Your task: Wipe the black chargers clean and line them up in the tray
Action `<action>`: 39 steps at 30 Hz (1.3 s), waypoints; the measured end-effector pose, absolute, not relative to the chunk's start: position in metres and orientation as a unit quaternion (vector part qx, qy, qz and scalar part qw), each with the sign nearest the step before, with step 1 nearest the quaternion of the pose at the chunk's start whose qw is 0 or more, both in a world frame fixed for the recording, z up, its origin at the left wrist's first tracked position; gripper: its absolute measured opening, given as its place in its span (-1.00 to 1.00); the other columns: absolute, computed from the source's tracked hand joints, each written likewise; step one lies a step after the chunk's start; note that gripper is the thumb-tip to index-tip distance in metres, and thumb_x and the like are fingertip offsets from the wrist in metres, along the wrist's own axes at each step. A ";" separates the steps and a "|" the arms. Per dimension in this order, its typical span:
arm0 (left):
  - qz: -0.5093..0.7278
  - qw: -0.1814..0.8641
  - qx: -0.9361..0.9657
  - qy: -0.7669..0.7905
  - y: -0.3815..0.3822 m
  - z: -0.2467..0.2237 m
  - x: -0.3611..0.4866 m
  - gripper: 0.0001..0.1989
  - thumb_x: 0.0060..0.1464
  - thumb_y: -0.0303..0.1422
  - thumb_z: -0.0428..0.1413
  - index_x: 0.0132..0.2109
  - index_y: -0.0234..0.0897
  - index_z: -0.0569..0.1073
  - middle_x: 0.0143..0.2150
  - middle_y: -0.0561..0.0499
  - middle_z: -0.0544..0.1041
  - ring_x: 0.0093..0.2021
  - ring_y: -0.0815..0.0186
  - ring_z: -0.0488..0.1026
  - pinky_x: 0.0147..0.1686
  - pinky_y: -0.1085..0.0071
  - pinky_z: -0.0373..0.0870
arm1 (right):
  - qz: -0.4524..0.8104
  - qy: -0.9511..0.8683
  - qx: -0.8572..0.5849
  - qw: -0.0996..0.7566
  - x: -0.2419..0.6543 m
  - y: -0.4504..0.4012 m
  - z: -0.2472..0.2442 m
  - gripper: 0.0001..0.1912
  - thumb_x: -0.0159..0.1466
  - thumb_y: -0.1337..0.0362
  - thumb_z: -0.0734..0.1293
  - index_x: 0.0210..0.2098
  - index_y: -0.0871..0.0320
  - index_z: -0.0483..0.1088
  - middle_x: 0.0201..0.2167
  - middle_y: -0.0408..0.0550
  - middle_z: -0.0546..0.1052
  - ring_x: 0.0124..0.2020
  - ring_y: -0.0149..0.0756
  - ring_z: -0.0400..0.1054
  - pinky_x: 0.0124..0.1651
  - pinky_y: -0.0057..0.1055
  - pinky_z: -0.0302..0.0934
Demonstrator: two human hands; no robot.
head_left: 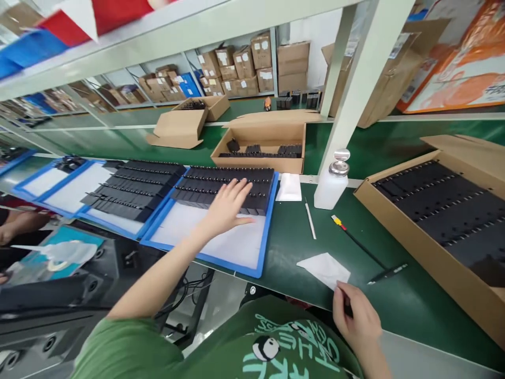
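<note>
My left hand [226, 208] reaches over the blue-rimmed tray [258, 267], fingers stretched out and thumb apart. Its fingertips lie over the front row of black rectangular parts [258, 189]; whether they touch is hard to tell. White lining shows in the near half of that tray. At the bench's front edge, my right hand [357, 316] is closed, with thumb and forefinger pinching a corner of a white wipe [325, 268], which lies flat on the green bench [284, 242].
A white pump bottle [332, 184], a folded white pad [290, 187], a white stick-like tool [310, 218] and a black cable [359, 243] lie nearby. Cardboard boxes of black parts stand behind [260, 131] and right [434, 237]. Another person's arm [19, 221] shows left.
</note>
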State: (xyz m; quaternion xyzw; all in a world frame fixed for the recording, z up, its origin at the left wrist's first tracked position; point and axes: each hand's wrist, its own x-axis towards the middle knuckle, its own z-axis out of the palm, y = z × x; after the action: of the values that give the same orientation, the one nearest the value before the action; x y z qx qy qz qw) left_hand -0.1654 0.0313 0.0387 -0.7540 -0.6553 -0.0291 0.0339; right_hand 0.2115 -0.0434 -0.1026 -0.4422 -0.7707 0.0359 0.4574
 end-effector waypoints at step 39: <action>-0.159 0.080 -0.847 -0.501 0.013 0.065 -0.164 -0.59 0.06 -0.08 0.23 -0.13 -0.34 0.47 -0.18 -0.23 0.45 -0.16 -0.02 0.41 -0.13 0.01 0.43 | 0.223 -0.895 -0.334 0.193 0.055 0.061 0.058 -0.35 0.15 0.09 0.54 0.11 0.18 0.29 0.09 0.09 0.40 0.16 -0.03 0.23 0.24 -0.08 0.19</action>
State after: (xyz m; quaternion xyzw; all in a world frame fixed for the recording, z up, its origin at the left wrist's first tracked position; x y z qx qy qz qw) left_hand -0.1642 0.0135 0.0653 -0.8469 -0.5010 -0.1593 0.0798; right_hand 0.0546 0.0606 0.0583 -0.3338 -0.8952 0.2233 0.1933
